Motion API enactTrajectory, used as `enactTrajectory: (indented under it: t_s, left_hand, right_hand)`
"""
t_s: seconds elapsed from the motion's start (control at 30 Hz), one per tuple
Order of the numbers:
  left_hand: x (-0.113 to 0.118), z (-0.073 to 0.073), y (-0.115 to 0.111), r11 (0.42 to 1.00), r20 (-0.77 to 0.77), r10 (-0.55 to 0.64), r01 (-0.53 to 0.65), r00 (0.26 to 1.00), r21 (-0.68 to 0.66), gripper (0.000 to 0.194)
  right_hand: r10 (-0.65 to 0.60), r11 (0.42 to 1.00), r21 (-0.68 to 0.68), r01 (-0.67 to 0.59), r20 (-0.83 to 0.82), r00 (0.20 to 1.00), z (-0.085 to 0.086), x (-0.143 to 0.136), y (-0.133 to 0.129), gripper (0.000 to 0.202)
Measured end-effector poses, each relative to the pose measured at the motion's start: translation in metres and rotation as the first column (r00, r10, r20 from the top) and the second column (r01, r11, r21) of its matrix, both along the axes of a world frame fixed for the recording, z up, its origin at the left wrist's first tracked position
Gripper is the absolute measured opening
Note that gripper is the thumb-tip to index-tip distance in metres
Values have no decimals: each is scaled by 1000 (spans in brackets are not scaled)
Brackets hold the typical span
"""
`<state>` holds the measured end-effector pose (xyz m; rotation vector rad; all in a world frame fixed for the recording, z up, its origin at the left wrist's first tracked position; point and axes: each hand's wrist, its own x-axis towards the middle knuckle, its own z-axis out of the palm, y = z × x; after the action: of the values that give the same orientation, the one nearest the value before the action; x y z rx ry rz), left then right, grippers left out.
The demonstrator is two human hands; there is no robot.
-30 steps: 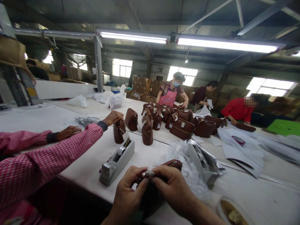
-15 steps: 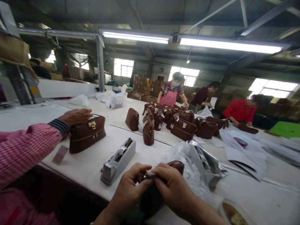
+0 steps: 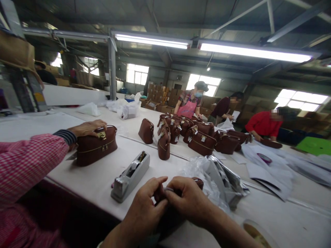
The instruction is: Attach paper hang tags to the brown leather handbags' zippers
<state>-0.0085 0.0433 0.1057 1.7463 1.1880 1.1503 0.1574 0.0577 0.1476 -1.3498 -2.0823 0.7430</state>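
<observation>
Both my hands meet low in the middle of the view, over a dark brown bag [image 3: 198,183] that they mostly cover. My left hand [image 3: 147,203] is closed, its thumb and fingers pinching at the top of the bag; the small part between them is hidden. My right hand [image 3: 184,196] is closed too, with thumb and forefinger pressed on a small pale piece [image 3: 169,189]. Just left of my hands stands a grey tape dispenser [image 3: 131,175]. Clear plastic wrap [image 3: 204,179] lies against the bag's right side.
At the left, a co-worker's hand [image 3: 89,128] rests on a brown bag [image 3: 97,150]. Several brown bags [image 3: 201,142] stand across the table [image 3: 85,186]. A second dispenser [image 3: 224,186] and white sheets [image 3: 269,172] lie right. Several people work behind.
My right fingers have curled in more, and less of the white piece shows between my hands. The co-worker's hand at the left has come down onto the top of the bag.
</observation>
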Motion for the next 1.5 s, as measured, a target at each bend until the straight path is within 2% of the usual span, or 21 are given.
enactTrajectory:
  t_s: [0.17,0.33,0.4,0.5,0.63,0.7,0.87,0.97,1.03,1.1,1.2,1.3,1.37,1.43,1.5]
  left_hand:
    - [-13,0,3,990,66,-131,133,989,-37,23]
    - [-10,-4,4,996,116,-78,82,990,-34,18]
    - [-8,-5,4,998,96,-58,56,994,21,18]
    - [-6,-5,3,983,12,-60,57,998,176,15]
    - [-5,-4,1,914,-156,-23,84,987,396,13]
    - [-6,-3,0,892,-182,-9,90,983,442,12]
    - [-13,-1,1,948,-8,-87,85,996,306,13]
    - [-14,0,4,955,14,-215,207,977,210,21]
    - [-13,1,7,953,11,-249,243,968,179,18]
    - [-11,0,9,958,1,-222,218,975,186,16]
    - [-9,-1,11,942,-38,-188,191,981,274,16]
    - [-7,-2,10,874,-149,-123,178,981,452,14]
    - [-7,-2,8,833,-222,-71,180,973,523,14]
    - [-8,-1,6,854,-200,-66,159,977,495,15]
    - [-11,0,6,914,-90,-96,123,991,387,21]
  right_hand:
    - [20,999,31,-20,-22,1000,2,5,-3,23]
    - [25,998,51,-24,-19,1000,0,7,-7,21]
    - [9,998,56,-8,-21,1000,-2,6,-8,21]
    - [-23,997,67,26,-34,999,-5,6,-11,22]
    - [-36,995,90,43,-78,996,-11,7,-16,17]
    - [-21,994,106,30,-91,996,-13,7,-17,16]
    - [-3,993,119,17,-117,993,-17,9,-15,19]
    - [28,990,140,-9,-137,990,-19,10,-14,18]
    - [31,989,146,-10,-148,989,-20,10,-15,18]
    - [21,988,153,1,-145,989,-21,10,-16,18]
    - [18,981,192,8,-130,991,-21,10,-18,18]
    - [21,975,223,13,-147,989,-20,9,-20,18]
    - [21,975,223,16,-162,987,-20,8,-20,18]
    - [26,978,210,11,-173,985,-20,7,-21,18]
    - [21,983,183,13,-179,984,-21,7,-21,18]
